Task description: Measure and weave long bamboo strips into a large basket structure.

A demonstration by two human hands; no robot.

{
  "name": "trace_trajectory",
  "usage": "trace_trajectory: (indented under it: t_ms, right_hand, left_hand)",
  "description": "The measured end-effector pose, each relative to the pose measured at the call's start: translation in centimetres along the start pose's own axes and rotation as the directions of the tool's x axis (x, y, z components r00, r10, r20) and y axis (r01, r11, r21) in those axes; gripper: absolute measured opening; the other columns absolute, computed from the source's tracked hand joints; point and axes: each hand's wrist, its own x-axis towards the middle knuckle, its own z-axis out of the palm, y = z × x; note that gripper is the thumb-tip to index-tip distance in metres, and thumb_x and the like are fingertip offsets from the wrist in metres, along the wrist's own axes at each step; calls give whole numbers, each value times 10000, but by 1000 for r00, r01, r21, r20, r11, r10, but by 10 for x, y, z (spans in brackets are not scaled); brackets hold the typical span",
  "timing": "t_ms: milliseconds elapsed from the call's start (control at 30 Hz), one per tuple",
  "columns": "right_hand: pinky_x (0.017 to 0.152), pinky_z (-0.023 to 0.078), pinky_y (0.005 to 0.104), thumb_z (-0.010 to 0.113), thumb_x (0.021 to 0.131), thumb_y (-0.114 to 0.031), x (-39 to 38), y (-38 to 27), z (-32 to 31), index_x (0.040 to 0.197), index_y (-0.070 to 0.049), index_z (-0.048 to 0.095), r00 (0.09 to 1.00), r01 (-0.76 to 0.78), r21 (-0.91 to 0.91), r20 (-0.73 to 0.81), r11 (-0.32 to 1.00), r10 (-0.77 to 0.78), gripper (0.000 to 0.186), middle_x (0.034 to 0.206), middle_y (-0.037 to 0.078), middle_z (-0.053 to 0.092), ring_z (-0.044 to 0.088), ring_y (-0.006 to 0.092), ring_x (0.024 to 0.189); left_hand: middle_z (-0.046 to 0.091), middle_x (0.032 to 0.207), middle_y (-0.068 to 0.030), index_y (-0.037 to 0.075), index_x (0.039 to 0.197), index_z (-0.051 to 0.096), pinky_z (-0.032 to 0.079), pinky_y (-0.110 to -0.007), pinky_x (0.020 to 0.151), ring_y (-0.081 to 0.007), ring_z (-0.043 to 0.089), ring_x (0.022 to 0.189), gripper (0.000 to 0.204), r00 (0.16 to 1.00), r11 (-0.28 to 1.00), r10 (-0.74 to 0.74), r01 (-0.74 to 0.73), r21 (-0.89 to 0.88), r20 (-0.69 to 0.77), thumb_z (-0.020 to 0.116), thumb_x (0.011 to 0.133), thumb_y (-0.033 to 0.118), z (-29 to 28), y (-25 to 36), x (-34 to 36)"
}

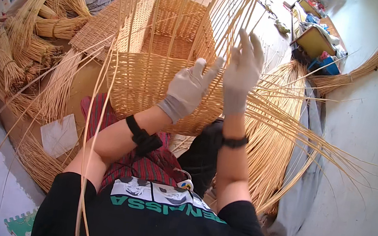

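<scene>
A half-woven rectangular wicker basket (143, 80) stands in front of me, with tall upright willow stakes (181, 14) rising from its sides. My left hand (188, 87), in a pale glove, lies against the near wall by the right corner, its fingers apart and pointing toward the rim. My right hand (244, 70), gloved too, is raised just right of that corner, fingers up and spread beside the stakes. No rod shows clearly gripped in either hand. Loose weaving rods (293, 123) fan out to the right from behind my right wrist.
A large pile of long rods (262, 155) lies to the right on grey cloth (298, 186). Tied willow bundles (26, 46) are heaped at the left, near a flat woven panel (96, 27). Another bundle (356, 76) leans by the wall, beside a yellow box (314, 41).
</scene>
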Motion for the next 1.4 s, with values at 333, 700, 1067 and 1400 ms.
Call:
trace_trajectory:
  t_ms: [333,700,1067,1400]
  right_hand:
    - [901,554,319,590,1005,-5,-126,9,-38,1201,13,692,852,-460,344,-88,819,516,222,1136,122,724,679,184,1057]
    - [684,542,425,754,862,-253,-87,-223,86,1141,-145,742,840,122,482,415,867,-349,300,841,68,690,654,294,772]
    - [630,554,296,695,964,-107,-95,-116,69,1056,27,744,662,-740,583,537,337,523,170,919,92,758,690,135,743]
    - [751,587,316,580,1011,-116,13,-154,143,1500,-123,510,966,135,8,220,991,-134,493,1071,177,732,722,244,982]
  left_hand:
    - [587,1224,-100,198,1419,563,573,-363,795,-286,672,940,527,999,981,45,-48,-186,-22,640,906,109,2,-19,-8]
    - [587,1205,-73,64,1386,501,557,-332,864,-175,601,1062,524,736,470,-619,68,-880,-273,722,914,112,-62,-170,-108]
    - [447,1432,-94,136,1303,565,487,-391,1066,-248,530,1246,633,988,691,-104,-12,-723,-116,902,768,164,-68,-237,-65]
    - [536,1092,-6,109,1108,552,538,-283,746,-106,553,956,304,766,210,-641,124,-970,-41,718,900,-37,-37,-184,-58]
